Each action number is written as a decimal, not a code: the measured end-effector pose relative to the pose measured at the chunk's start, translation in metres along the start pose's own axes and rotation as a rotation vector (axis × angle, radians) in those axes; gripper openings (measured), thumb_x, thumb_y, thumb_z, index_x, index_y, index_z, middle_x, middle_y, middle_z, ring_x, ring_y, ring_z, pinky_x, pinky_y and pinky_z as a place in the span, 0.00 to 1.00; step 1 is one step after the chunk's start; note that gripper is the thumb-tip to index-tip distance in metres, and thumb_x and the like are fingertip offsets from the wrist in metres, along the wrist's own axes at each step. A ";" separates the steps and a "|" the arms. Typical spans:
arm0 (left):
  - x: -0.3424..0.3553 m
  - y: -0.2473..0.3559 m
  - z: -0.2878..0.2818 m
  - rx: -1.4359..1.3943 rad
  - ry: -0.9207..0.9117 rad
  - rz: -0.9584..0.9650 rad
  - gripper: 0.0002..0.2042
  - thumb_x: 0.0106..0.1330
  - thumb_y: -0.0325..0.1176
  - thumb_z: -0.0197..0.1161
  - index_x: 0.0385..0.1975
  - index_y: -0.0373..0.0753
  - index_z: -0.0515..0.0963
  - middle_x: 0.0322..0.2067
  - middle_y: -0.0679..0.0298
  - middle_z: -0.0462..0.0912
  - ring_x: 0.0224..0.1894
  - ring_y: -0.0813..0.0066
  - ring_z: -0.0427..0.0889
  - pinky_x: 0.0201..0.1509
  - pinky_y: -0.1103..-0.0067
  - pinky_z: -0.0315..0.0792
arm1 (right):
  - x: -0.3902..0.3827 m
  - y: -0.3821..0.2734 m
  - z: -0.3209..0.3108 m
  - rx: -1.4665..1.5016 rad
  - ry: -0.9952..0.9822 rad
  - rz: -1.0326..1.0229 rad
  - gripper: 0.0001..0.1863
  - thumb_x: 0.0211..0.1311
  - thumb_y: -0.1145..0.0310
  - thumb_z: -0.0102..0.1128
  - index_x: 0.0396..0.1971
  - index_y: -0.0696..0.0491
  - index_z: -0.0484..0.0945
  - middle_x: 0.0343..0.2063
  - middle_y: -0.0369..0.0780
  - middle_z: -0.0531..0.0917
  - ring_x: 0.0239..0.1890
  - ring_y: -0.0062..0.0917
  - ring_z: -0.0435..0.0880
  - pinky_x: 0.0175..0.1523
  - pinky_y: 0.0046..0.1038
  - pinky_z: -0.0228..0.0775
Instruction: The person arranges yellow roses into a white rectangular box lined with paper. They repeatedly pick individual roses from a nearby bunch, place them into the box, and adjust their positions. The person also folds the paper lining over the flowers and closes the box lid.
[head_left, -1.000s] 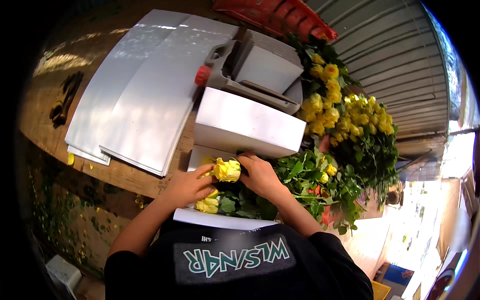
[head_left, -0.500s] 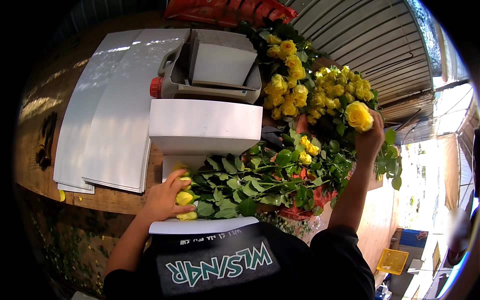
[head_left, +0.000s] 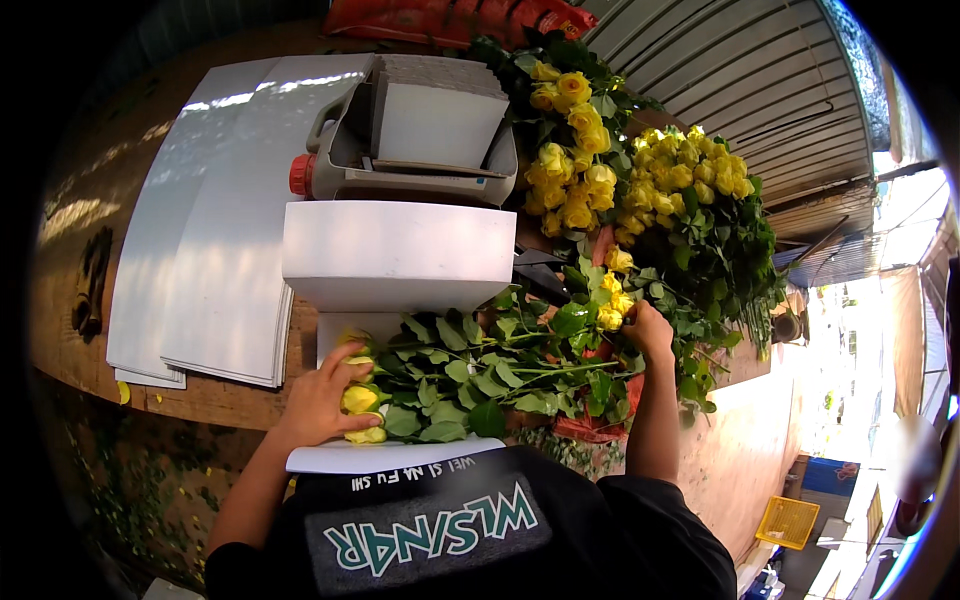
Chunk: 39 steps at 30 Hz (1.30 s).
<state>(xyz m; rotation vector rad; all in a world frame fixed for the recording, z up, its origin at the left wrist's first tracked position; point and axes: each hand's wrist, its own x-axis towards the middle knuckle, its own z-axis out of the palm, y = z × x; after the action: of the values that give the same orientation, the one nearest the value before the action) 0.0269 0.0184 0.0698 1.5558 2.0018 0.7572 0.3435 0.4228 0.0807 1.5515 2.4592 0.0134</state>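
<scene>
My left hand (head_left: pixel 320 400) curls its spread fingers and thumb round several yellow rose heads (head_left: pixel 360 399) at the left end of a bundle. The bundle's leafy green stems (head_left: pixel 470 375) stretch rightward across a white sheet (head_left: pixel 400 455) that runs along the edge in front of me. At the bundle's right, my right hand (head_left: pixel 650 328) is closed, fingertips pinched at the lowest yellow rose (head_left: pixel 608 319) of a small group. Its grip on the stem is partly hidden. Another yellow rose (head_left: pixel 619 260) lies at the top of that group.
Beyond the bundle stands a white folded board (head_left: pixel 400 240), backed by a cut-open jerrycan (head_left: pixel 420 186) with a red cap, holding grey-white cards. White sheets (head_left: pixel 220 220) lie stacked left. Large yellow rose bunches (head_left: pixel 685 170) fill the far right. A yellow basket (head_left: pixel 787 522) stands lower right.
My right hand has come down and left from the large bunch to the small group. The single rose it held up is no longer raised there. The left hand keeps its place.
</scene>
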 end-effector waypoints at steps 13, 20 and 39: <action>0.000 -0.002 0.001 -0.019 -0.016 -0.019 0.32 0.45 0.55 0.64 0.46 0.41 0.68 0.55 0.63 0.61 0.42 0.58 0.76 0.43 0.67 0.69 | -0.043 0.066 -0.057 1.336 0.358 -0.195 0.13 0.51 0.79 0.57 0.39 0.58 0.75 0.33 0.33 0.79 0.35 0.15 0.76 0.42 0.16 0.66; 0.001 -0.004 0.003 -0.029 0.016 0.044 0.31 0.45 0.53 0.65 0.45 0.39 0.67 0.56 0.59 0.61 0.43 0.57 0.76 0.44 0.67 0.70 | -0.070 0.053 -0.085 1.289 0.361 -0.337 0.13 0.49 0.80 0.59 0.38 0.58 0.75 0.31 0.33 0.79 0.32 0.15 0.76 0.38 0.17 0.68; 0.000 -0.003 0.002 -0.029 0.043 0.059 0.31 0.45 0.53 0.65 0.46 0.40 0.67 0.54 0.60 0.62 0.41 0.57 0.76 0.41 0.67 0.70 | -0.120 -0.024 -0.147 0.916 0.686 -0.403 0.08 0.49 0.82 0.58 0.28 0.58 0.69 0.30 0.44 0.80 0.35 0.26 0.80 0.41 0.25 0.73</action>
<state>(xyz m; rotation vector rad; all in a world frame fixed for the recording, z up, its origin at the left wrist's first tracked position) 0.0262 0.0179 0.0659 1.6010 1.9743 0.8453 0.3417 0.3220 0.2435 1.4088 3.5987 -0.9060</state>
